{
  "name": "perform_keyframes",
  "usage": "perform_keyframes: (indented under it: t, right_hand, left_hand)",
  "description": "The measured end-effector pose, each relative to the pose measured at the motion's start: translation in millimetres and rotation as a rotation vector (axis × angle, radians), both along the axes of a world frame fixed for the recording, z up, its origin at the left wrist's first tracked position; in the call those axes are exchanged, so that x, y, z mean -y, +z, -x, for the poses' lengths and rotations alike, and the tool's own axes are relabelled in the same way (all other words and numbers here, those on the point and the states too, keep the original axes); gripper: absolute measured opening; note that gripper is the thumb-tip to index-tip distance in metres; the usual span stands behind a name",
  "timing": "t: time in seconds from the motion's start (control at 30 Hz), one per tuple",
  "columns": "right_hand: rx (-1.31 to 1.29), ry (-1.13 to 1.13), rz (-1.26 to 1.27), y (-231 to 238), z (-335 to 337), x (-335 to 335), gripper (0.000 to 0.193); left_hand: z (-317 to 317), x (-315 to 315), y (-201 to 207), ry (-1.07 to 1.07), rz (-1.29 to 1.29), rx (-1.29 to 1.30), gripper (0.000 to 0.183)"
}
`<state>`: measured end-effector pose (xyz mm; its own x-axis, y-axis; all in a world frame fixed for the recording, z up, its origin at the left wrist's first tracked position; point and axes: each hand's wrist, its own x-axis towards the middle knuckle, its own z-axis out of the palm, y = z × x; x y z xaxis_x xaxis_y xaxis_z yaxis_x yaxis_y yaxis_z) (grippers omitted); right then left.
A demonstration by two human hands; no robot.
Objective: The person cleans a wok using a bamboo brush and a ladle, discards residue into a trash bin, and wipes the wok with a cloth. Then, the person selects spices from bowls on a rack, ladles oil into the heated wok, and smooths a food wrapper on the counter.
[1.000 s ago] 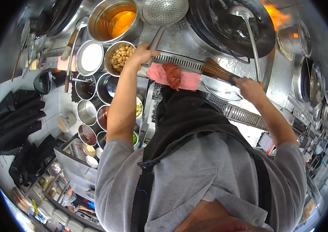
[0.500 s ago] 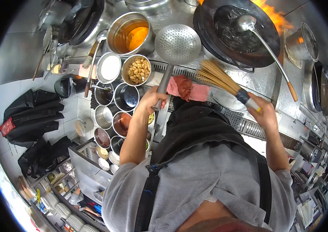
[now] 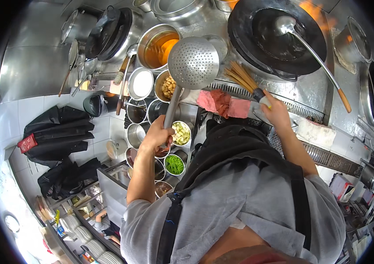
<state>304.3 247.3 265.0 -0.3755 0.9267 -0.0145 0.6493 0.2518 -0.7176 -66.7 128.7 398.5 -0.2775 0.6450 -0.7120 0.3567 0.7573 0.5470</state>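
Note:
My left hand (image 3: 157, 135) is closed round the grey handle of a perforated skimmer (image 3: 193, 63), whose round bowl hangs above the pots at the counter's front. Under it a pot of peeled garlic-like pieces (image 3: 168, 87) is partly covered. In my right hand (image 3: 276, 110) I grip a bamboo wok brush (image 3: 244, 79) by its wrapped end, bristles pointing up and left toward the wok. The black wok (image 3: 279, 57) sits on the burner with a long-handled ladle (image 3: 285, 25) resting in it, its wooden grip lying out to the right.
Flames (image 3: 314, 12) rise behind the wok. A pot of orange oil (image 3: 152, 46) and a white-filled pot (image 3: 141, 82) stand left of the skimmer. Pink and red cloths (image 3: 222, 104) lie on the front edge. Pots of chopped greens (image 3: 174, 164) and pale cubes (image 3: 181, 133) stand nearer me.
The skimmer has lifted and moved left over the pots with my left hand, which has come nearer me. My right hand has drawn the brush slightly left. The whole view has shifted.

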Motion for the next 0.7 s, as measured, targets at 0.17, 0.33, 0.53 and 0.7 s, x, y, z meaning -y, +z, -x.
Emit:
perform_keyframes:
  t: [0.17, 0.33, 0.53, 0.7]
  right_hand:
    - [-0.21, -0.018, -0.133, 35.3, 15.4, 10.5, 0.051]
    - [-0.08, 0.035, -0.033, 3.9, -7.4, -1.4, 0.053]
    - [0.176, -0.011, 0.114, 2.2, -102.5, 1.5, 0.05]
    - [0.831, 0.172, 0.231, 34.2, -187.8, -22.8, 0.048]
  left_hand:
    - [-15.2, -12.5, 5.7, -0.056, -0.034, 0.022, 0.04]
    - [-33.4, -16.4, -1.9, -0.13, -0.218, -0.078, 0.045]
    - [-26.0, -42.3, -47.5, -0.042, -0.209, -0.062, 0.027]
    - [-0.3, -81.1, -102.1, 0.05, -0.07, 0.286, 0.026]
